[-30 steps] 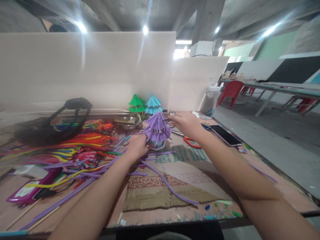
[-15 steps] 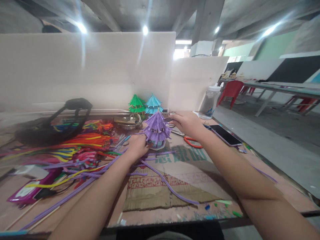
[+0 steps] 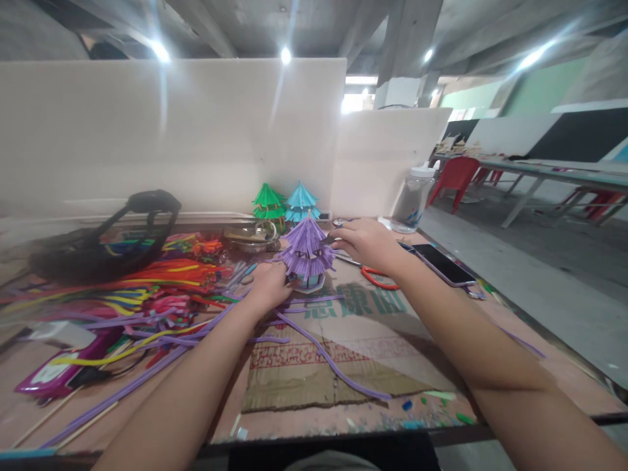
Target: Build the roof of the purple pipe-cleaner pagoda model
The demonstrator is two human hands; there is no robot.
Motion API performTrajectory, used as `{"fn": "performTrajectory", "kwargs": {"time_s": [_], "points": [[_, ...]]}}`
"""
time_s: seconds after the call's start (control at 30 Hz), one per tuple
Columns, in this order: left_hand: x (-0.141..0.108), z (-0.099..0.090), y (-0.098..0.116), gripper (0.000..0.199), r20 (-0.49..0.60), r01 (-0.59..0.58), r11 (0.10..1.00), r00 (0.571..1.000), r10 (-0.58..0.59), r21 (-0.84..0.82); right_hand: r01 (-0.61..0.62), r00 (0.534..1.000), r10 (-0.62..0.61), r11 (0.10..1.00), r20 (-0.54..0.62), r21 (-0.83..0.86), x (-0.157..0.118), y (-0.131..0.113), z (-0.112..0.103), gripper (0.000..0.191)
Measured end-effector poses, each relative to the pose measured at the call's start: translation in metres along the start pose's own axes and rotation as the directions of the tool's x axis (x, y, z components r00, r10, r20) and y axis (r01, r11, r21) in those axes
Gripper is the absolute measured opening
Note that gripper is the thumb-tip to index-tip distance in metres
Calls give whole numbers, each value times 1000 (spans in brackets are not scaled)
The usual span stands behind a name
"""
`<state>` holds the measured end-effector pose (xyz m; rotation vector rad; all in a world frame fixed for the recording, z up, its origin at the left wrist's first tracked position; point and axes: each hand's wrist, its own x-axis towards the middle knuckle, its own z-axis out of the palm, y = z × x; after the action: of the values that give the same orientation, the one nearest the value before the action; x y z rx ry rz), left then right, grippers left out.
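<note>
A purple two-tiered model pavilion (image 3: 308,252) stands upright on the cardboard (image 3: 353,366), its base pale blue. My left hand (image 3: 269,284) is closed at the lower left side of the model, fingertips against its base. On the other side, my right hand (image 3: 360,241) pinches a small dark object (image 3: 330,240), too small to make out, near the right edge of the upper roof. Loose purple fuzzy strips (image 3: 328,366) lie across the cardboard in front of the model.
Green (image 3: 268,203) and blue models (image 3: 301,201) stand behind. Left are colourful pipe cleaners (image 3: 171,275), a black bag (image 3: 98,252), a glass bowl (image 3: 251,237) and a magenta device (image 3: 63,373). Right are orange-handled scissors (image 3: 377,278), a phone (image 3: 444,264) and a bottle (image 3: 412,199).
My right hand has shifted very slightly right, with the dark object a little farther from the purple roof. My left hand stays at the model's base.
</note>
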<state>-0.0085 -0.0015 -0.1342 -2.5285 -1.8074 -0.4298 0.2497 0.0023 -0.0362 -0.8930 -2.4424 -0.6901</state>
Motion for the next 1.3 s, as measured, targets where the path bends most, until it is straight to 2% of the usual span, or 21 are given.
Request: {"fn": "performTrajectory", "kwargs": {"time_s": [0.1,0.23,0.83,1.3], "points": [[1,3,-2,32,-40,-45,995,998,48,84,1,1000,-1,1000,-8,-2,-1,0,0,27],[1,5,-4,33,-43,-36,993,998,41,111,3,1000,-3,1000,5,-8,0,-1,-1,26],[-1,-2,0,31,-31,-48,998,998,49,48,11,1000,-11,1000,-2,-26,-1,2,3,26],[0,2,-1,32,-37,-43,996,998,46,81,-13,1000,13,1000,12,-25,-1,0,1,27]]}}
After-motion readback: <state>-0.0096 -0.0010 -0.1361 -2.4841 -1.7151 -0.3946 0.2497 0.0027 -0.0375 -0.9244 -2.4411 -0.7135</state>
